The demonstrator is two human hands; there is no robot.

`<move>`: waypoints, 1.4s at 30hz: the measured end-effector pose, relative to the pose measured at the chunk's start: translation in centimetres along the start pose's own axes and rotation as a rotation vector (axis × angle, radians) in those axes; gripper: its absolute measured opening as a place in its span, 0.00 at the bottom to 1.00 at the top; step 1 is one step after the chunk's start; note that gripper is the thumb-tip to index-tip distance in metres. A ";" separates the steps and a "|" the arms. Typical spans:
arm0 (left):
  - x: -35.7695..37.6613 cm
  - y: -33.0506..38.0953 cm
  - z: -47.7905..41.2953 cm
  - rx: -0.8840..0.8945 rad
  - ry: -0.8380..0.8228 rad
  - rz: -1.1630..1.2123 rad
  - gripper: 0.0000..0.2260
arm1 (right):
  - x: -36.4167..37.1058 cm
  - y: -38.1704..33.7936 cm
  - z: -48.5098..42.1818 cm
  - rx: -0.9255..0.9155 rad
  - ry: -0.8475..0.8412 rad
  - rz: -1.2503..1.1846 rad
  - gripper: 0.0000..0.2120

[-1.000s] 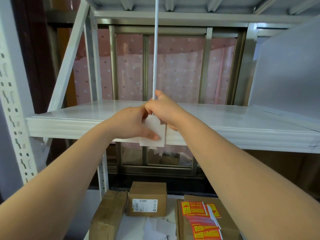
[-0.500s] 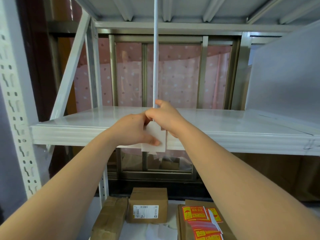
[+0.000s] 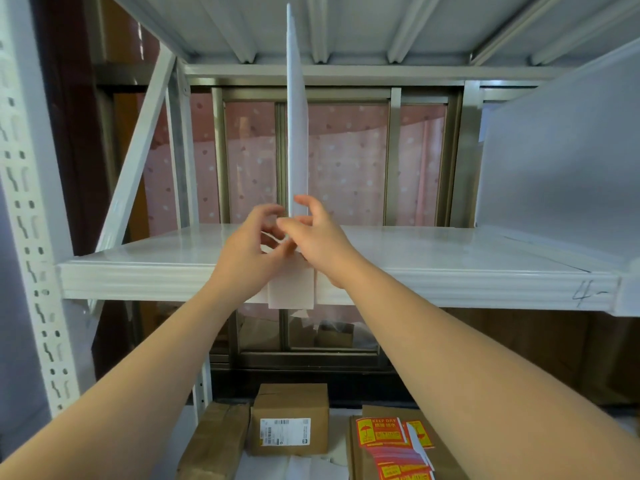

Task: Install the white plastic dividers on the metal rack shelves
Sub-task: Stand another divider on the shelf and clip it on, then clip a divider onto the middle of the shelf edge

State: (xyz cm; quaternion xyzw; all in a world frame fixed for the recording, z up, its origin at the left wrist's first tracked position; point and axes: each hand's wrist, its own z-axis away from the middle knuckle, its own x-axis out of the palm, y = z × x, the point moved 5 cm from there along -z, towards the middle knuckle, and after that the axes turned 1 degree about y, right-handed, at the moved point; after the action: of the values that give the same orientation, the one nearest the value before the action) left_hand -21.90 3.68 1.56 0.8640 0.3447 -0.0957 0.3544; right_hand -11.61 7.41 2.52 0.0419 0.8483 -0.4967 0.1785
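Left grip: left hand fingers spread apart, blurred, at the shelf's front edge just left of the divider's foot; clamped on nothing that I can make out.
Right grip: right hand fingers loosely apart, fingertips near the divider's lower front edge; contact unclear through motion blur.
Floor, nearest: cardboard boxes below the shelf, a small box with a shipping label, and a box with red-yellow "KEEP DRY" stickers to its right.
Clip tab: white flat tab hangs down over the front lip of the shelf, directly under both hands.
Shelf: white metal shelf, handwritten mark at the right of its front lip.
Divider: white plastic divider stands upright on the shelf, seen almost edge-on, reaching up to the shelf above, roughly mid-width.
Second divider: another white panel upright at far right of the same shelf.
Upright: perforated white post at left.
Far: window frame with pink dotted curtain behind the rack.
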 end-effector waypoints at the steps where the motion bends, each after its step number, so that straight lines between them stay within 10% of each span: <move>1: -0.3 0.5 0.1 0.003 0.083 0.021 0.17 | -0.2 -0.1 0.2 0.004 -0.004 0.016 0.24; 6: -0.6 7.0 0.0 0.132 0.294 0.024 0.11 | -3.0 -1.2 1.3 -0.048 0.030 -0.031 0.19; 28: 21.2 24.7 1.2 0.084 -0.090 0.139 0.05 | -30.3 3.3 11.8 -0.332 0.497 0.738 0.09; 34: 26.5 25.6 1.7 0.077 -0.235 -0.067 0.13 | -37.9 5.0 13.5 -0.279 0.758 0.474 0.25; 42: 34.0 25.4 0.1 0.126 -0.629 -0.504 0.38 | -40.9 9.4 12.2 0.067 0.425 0.381 0.19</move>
State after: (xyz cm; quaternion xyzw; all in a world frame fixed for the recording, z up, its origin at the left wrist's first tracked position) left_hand 20.24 8.57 1.42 0.7009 0.4140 -0.4601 0.3544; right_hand 32.06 6.03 3.50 0.3095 0.8267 -0.4620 0.0854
